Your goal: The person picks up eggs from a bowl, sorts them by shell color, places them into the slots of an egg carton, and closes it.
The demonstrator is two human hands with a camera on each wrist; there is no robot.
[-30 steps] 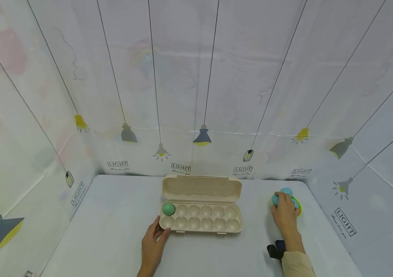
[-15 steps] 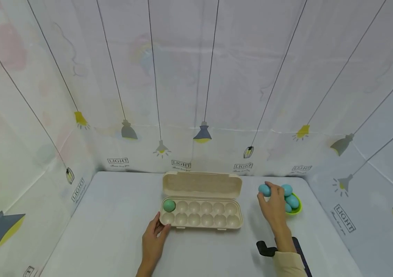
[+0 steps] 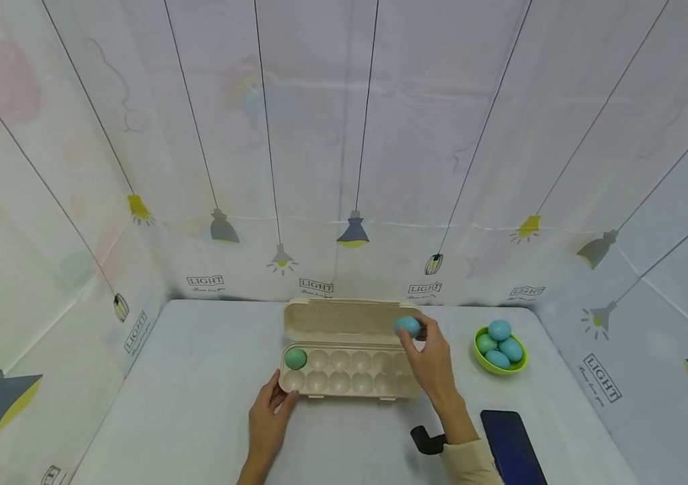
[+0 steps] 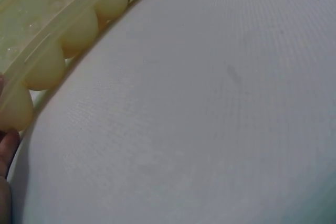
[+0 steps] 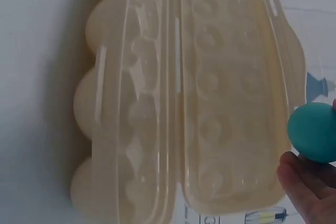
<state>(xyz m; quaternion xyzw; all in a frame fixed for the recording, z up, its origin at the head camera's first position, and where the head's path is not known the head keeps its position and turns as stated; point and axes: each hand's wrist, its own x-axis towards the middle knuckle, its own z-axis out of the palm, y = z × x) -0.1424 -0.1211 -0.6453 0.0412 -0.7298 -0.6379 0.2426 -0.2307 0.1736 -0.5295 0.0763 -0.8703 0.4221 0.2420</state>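
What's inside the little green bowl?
The green bowl has three blue eggs and one green egg that I can see. They cover its bottom, so I can't tell if anything is underneath them.

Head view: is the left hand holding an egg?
No, the left hand grips the near left corner of the egg carton, and the right hand holds a blue egg.

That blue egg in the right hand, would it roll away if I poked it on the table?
Probably: the blue egg looks rounded, so a poke would likely set it rolling on the flat table. It looks smooth, so it might be slippery. It may be light: the right hand pinches it.
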